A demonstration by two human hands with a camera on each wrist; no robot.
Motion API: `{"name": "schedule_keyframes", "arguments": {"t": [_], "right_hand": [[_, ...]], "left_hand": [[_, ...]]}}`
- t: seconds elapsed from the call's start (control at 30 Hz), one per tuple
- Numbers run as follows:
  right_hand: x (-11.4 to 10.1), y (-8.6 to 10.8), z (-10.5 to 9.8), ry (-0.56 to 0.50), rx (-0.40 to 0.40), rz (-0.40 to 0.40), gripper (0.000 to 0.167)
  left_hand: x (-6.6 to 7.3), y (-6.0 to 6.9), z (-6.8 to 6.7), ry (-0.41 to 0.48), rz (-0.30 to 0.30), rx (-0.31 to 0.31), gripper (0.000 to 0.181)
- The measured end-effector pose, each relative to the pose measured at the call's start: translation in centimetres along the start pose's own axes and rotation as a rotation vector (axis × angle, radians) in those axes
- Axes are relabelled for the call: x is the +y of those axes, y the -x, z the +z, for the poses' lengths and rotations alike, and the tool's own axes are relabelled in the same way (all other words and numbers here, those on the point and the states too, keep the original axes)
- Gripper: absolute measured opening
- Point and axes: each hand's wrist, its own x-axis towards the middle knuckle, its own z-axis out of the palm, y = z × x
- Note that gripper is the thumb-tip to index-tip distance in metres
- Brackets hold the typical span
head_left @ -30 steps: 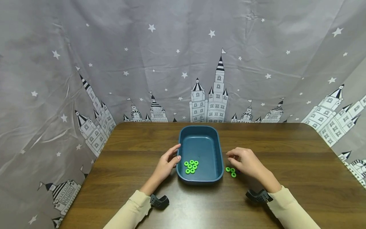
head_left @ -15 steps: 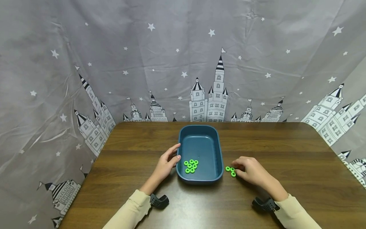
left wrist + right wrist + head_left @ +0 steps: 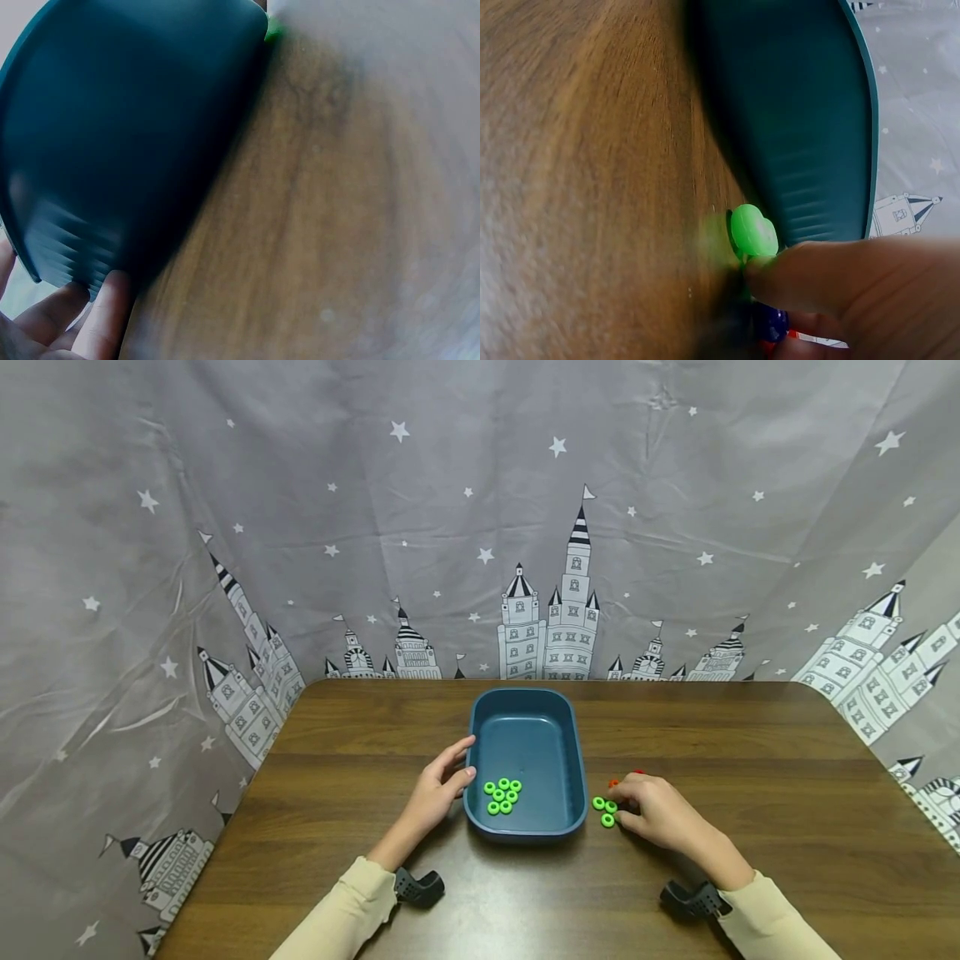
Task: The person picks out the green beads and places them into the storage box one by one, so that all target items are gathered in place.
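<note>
My left hand (image 3: 435, 789) rests its thumb and fingertips against the left side of a dark blue plastic bin (image 3: 135, 120), fingers loosely extended. Several small green rings (image 3: 499, 795) lie in the bin's near left corner. Right of the bin, my right hand (image 3: 660, 814) is lowered to the table, thumb and index finger curled about a green ring (image 3: 611, 807). Other green rings (image 3: 598, 802) lie beside it. Red rings (image 3: 614, 783) peek out past the fingers. In the right wrist view, the thumb touches green and a dark blue piece (image 3: 771, 322) shows below; the palm hides the rest.
The brown wooden table (image 3: 360, 710) carries the bin near its middle. A grey curtain (image 3: 315, 527) printed with castles and stars hangs behind. Black wrist straps (image 3: 420, 889) sit at both cuffs.
The right hand has moved right and toward the near edge, its fingers now among the green rings. Red rings have come into sight by it, and one green ring shifted slightly. The left hand stays.
</note>
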Motion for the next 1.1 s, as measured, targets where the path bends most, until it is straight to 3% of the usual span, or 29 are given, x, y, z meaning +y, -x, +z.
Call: {"name": "schedule_keyframes", "arguments": {"t": [0.47,0.73,1.1], "right_hand": [[0.1,0.2,0.4,0.039,0.018,-0.018,0.014],[-0.2,0.1,0.2,0.044,0.038,0.051,0.015],[-0.5,-0.6,-0.6,0.023,0.082,0.070,0.016]], "left_hand": [[-0.3,0.1,0.0,0.014,-0.003,-0.006,0.050],[-0.3,0.2,0.1,0.005,-0.002,0.000,0.050],[-0.2,0.0,0.0,0.003,-0.001,-0.007,0.050]]}}
